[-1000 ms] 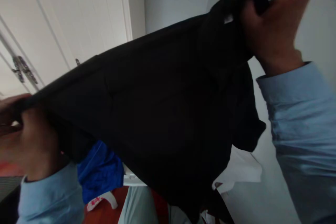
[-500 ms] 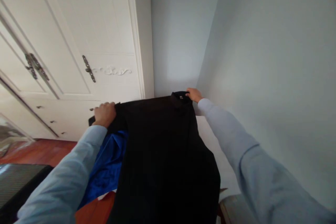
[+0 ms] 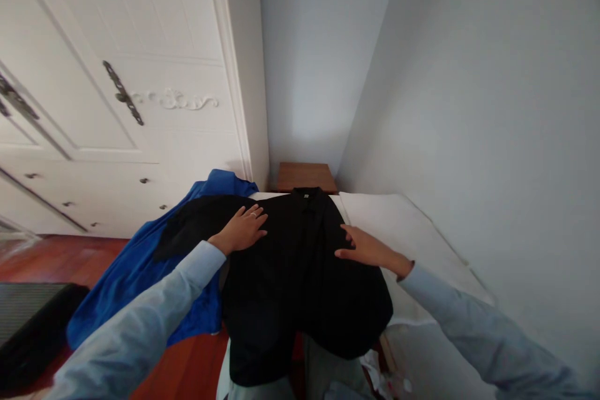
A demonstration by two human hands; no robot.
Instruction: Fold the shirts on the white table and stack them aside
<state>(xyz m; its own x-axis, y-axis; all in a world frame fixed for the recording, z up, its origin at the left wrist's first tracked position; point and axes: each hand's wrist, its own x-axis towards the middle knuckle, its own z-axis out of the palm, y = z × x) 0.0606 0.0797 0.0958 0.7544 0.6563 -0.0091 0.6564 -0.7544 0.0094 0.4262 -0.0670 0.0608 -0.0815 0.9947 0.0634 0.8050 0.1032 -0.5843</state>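
Note:
A black collared shirt [image 3: 276, 275] lies spread out in front of me, its collar pointing away and its lower part hanging over the near edge. My left hand [image 3: 241, 228], with a ring on one finger, is over the shirt's left shoulder, fingers spread. On the other side my right hand [image 3: 363, 245] is at the shirt's right shoulder, thumb and fingers apart. Neither hand grips the fabric; whether the fingertips press on it I cannot tell. Under the shirt's left sleeve lies a blue cloth [image 3: 140, 275] that drapes down toward the floor.
A white surface [image 3: 403, 225] extends under and right of the shirt, along the grey wall [image 3: 469, 106]. White wardrobe doors [image 3: 173, 31] stand at the left. A brown wooden piece [image 3: 304, 176] sits in the corner. A dark striped item [image 3: 32, 312] is on the red-brown floor [image 3: 70, 262].
Both hands have let go of the shirt's upper corners and come nearer to me. The shirt, held up before, now lies flat. More blue cloth and the brown piece behind show.

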